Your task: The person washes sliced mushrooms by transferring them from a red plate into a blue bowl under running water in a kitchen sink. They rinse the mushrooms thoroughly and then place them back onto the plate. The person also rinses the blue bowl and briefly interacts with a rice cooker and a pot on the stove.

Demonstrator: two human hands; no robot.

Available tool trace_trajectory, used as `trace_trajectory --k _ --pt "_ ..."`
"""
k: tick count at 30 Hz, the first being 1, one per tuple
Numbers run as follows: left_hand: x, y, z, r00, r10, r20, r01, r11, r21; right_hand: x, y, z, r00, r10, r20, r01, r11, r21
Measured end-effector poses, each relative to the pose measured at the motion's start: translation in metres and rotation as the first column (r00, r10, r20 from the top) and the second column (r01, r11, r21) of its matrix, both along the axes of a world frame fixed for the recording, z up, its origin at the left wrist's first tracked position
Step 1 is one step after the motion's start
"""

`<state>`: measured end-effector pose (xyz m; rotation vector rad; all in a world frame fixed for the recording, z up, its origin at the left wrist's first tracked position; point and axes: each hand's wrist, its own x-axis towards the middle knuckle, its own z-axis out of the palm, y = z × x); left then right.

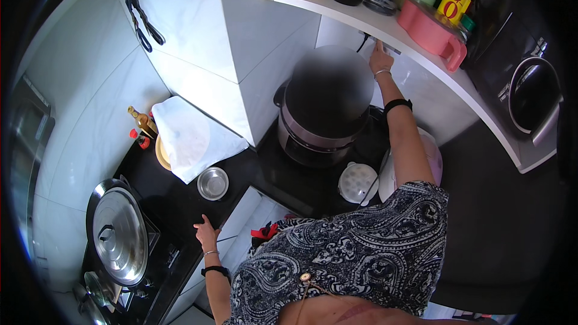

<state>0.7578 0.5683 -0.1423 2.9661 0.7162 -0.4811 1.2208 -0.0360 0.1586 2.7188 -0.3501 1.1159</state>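
My right hand [381,59] reaches up under a white shelf [316,3], its index finger extended against a wall socket panel [393,48]. A black plug [366,36] sits in the panel beside the fingertip. Below and left of that hand stands a large electric cooker [323,131] with a dark body; its top is blurred. My left hand [207,236] hovers at the front edge of the black counter [180,194], fingers apart and holding nothing. A small stainless steel bowl [213,183] is the thing nearest it.
At left, a wok with a domed steel lid [119,234] sits on the gas hob. A white cloth or sheet [189,135] covers part of a yellow plate [162,152] near sauce bottles [143,123]. A white perforated dish [358,183] lies below the cooker. Jars and a pink container [426,27] line the shelf.
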Motion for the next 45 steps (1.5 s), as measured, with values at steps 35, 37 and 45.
trace_trajectory --k 35,37,45 --pt "0.103 -0.050 0.015 0.999 0.044 0.021 -0.042 0.996 -0.075 0.061 -0.056 0.090 0.964 0.065 -0.259 -0.129 0.962 -0.240" --pt "0.105 -0.051 0.012 0.999 0.031 0.041 -0.028 0.996 -0.082 0.064 -0.064 0.094 0.956 0.187 -0.226 -0.245 0.934 -0.261" --pt "0.105 -0.053 0.014 0.999 -0.043 -0.011 0.042 0.998 -0.041 -0.041 0.024 0.090 0.755 0.497 -0.428 -0.275 0.833 0.481"
